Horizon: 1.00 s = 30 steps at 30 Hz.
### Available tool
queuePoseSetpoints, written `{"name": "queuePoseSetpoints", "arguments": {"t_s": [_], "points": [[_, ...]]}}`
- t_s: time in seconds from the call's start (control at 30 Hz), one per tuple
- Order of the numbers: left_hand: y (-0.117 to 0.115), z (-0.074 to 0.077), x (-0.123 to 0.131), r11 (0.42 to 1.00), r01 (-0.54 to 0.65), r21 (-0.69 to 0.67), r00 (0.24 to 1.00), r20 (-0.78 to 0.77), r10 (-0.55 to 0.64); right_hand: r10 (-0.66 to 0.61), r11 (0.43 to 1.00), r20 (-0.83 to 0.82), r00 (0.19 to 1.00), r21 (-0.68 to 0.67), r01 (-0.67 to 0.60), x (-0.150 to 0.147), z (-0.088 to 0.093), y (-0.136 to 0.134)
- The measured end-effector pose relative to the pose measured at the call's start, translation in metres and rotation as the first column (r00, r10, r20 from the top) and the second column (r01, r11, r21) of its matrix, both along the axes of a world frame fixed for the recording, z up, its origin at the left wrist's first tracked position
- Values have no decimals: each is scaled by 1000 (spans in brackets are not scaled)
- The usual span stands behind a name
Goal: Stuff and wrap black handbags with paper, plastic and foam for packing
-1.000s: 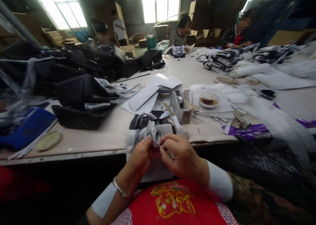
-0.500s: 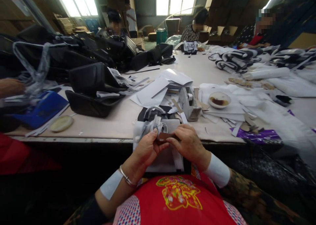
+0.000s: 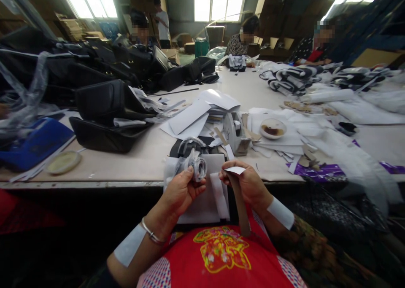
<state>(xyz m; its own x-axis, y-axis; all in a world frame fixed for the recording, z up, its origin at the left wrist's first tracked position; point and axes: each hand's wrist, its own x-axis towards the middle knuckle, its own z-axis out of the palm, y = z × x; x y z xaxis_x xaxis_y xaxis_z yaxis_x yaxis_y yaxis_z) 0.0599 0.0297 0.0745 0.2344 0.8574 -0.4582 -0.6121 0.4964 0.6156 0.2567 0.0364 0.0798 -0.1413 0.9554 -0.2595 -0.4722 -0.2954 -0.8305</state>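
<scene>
My left hand (image 3: 186,191) is closed on a coil wrapped in clear plastic (image 3: 200,169), thumb on top; what is coiled inside is hard to make out. In my right hand (image 3: 248,184) a narrow brown paper strip (image 3: 238,203) is pinched, hanging down toward my apron, with a white piece (image 3: 235,170) sticking out at its top. Beneath both hands a dark piece covered with white sheet (image 3: 198,205) overhangs the table edge. Black parts and more clear plastic lie at its far end.
A grey tape dispenser (image 3: 236,136) and a pile of white sheets (image 3: 190,115) stand ahead. Black bags (image 3: 107,111) and a blue tray (image 3: 38,142) fill the left. A dish of brown liquid (image 3: 273,129) sits among papers. Several people are beyond the table.
My right hand has drawn away to the right with the brown strip, which now hangs down. My left hand still holds the plastic-wrapped coil. The view has shifted slightly right.
</scene>
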Motion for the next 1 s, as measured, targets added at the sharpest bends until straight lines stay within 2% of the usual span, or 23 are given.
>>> {"name": "queuePoseSetpoints", "arguments": {"t_s": [0.13,0.2,0.33,0.47,0.63,0.77,1.0], "points": [[1,0,0,1000,-1,-20,1000,-19,0,106,994,-83,991,-5,-107,5,5,-7],[1,1,0,1000,-1,-13,1000,-16,1,157,988,-74,985,9,-157,6,6,-10],[1,1,0,1000,23,8,1000,-5,-23,242,970,58,969,26,-243,2,6,-14],[0,1,-1,999,39,18,999,-8,-38,243,969,248,938,-16,-247,-8,6,-12],[-4,0,-2,997,61,40,997,-59,-58,319,939,464,827,-34,-343,-12,13,-5],[-6,-1,-2,994,90,63,987,-141,-80,305,933,520,798,6,-360,-13,11,4],[-12,0,-2,986,114,124,926,-372,-60,296,907,630,718,51,-419,-17,-7,17]]}}
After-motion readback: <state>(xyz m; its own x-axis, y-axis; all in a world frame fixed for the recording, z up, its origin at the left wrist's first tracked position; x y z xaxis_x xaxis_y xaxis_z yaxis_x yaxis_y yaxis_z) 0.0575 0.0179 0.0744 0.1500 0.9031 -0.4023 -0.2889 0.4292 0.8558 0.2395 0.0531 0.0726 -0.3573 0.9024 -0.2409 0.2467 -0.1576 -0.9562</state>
